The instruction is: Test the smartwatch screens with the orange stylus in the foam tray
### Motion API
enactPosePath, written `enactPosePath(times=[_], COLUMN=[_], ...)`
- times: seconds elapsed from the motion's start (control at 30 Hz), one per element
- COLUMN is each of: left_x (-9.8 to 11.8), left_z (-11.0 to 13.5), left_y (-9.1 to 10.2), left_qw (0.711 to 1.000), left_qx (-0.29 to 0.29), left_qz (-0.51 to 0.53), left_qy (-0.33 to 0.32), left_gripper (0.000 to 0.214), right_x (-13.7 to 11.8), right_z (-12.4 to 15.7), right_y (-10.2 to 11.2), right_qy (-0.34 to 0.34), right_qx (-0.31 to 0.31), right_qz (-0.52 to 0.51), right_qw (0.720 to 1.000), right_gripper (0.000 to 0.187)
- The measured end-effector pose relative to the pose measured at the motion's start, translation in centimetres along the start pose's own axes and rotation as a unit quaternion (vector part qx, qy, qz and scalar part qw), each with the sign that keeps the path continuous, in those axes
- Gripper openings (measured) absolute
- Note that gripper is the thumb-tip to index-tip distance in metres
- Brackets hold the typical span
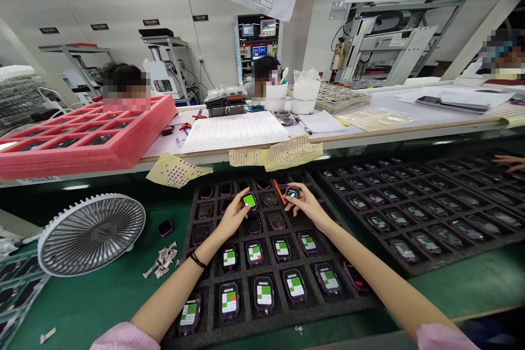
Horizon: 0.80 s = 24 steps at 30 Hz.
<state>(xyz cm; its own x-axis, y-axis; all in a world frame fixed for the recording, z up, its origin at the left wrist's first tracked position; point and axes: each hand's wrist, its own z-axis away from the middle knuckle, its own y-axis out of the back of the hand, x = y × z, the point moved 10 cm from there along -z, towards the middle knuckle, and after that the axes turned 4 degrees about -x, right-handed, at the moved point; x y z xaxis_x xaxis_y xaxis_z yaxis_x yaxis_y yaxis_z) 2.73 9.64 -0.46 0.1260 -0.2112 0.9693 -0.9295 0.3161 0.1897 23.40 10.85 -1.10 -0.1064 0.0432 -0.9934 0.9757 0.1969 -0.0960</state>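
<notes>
Head view: L hand (233, 214) shut on a small smartwatch-type unit (249, 201), screen lit green, fingers round its edges. R hand (307, 203) holds a second unit (292, 193) by the fingertips, screen mostly dark; grip looks lighter. Both units are held just above far rows of a black foam tray (210, 298) on the green-topped desk (102, 295). Orange stick (279, 191) lies between the hands at the tray; can't tell if either hand touches it. Near cells hold seated units showing green screens, e.g. one unit (264, 295); far cells hold units w/ dark screens.

Risks, est.: R fingertip grip is the weak point; a slip would drop the unit onto neighbouring units, poss. marking screens. Orange stick sits close to R hand; a knock could push it across cells. Forearms pass low over near rows, so a hair tie (197, 259) on L wrist could catch a unit. Table fan (91, 235) left of tray could blow paper scraps (161, 260) toward cells if running; can't tell if it is. Loose dark unit (165, 228) on desk beside tray could be knocked or overlooked. Co-worker's hand (508, 162) at far R, near the adjacent tray (426, 268): units could get mixed between trays.
</notes>
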Motion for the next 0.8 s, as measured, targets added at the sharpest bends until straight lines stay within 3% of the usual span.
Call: enactPosePath(times=[0.2,0.63,0.8], left_x=[0.2,0.4,0.2], left_z=[0.1,0.2,0.2], left_y=[0.6,-0.6,-0.6], left_qw=[0.999,0.999,0.999], left_qx=[0.018,-0.018,-0.019], left_qz=[-0.026,0.028,0.032], left_qy=[0.005,0.015,0.015], left_gripper=[0.047,0.07,0.068], right_x=[-0.1,-0.4,-0.3], right_z=[0.2,0.3,0.4], right_y=[0.0,0.0,0.0], right_qy=[-0.01,-0.012,-0.014], right_qx=[-0.002,0.003,0.004], right_qz=[-0.007,-0.004,-0.004], right_qw=[1.0,1.0,1.0], right_gripper=[0.045,0.041,0.041])
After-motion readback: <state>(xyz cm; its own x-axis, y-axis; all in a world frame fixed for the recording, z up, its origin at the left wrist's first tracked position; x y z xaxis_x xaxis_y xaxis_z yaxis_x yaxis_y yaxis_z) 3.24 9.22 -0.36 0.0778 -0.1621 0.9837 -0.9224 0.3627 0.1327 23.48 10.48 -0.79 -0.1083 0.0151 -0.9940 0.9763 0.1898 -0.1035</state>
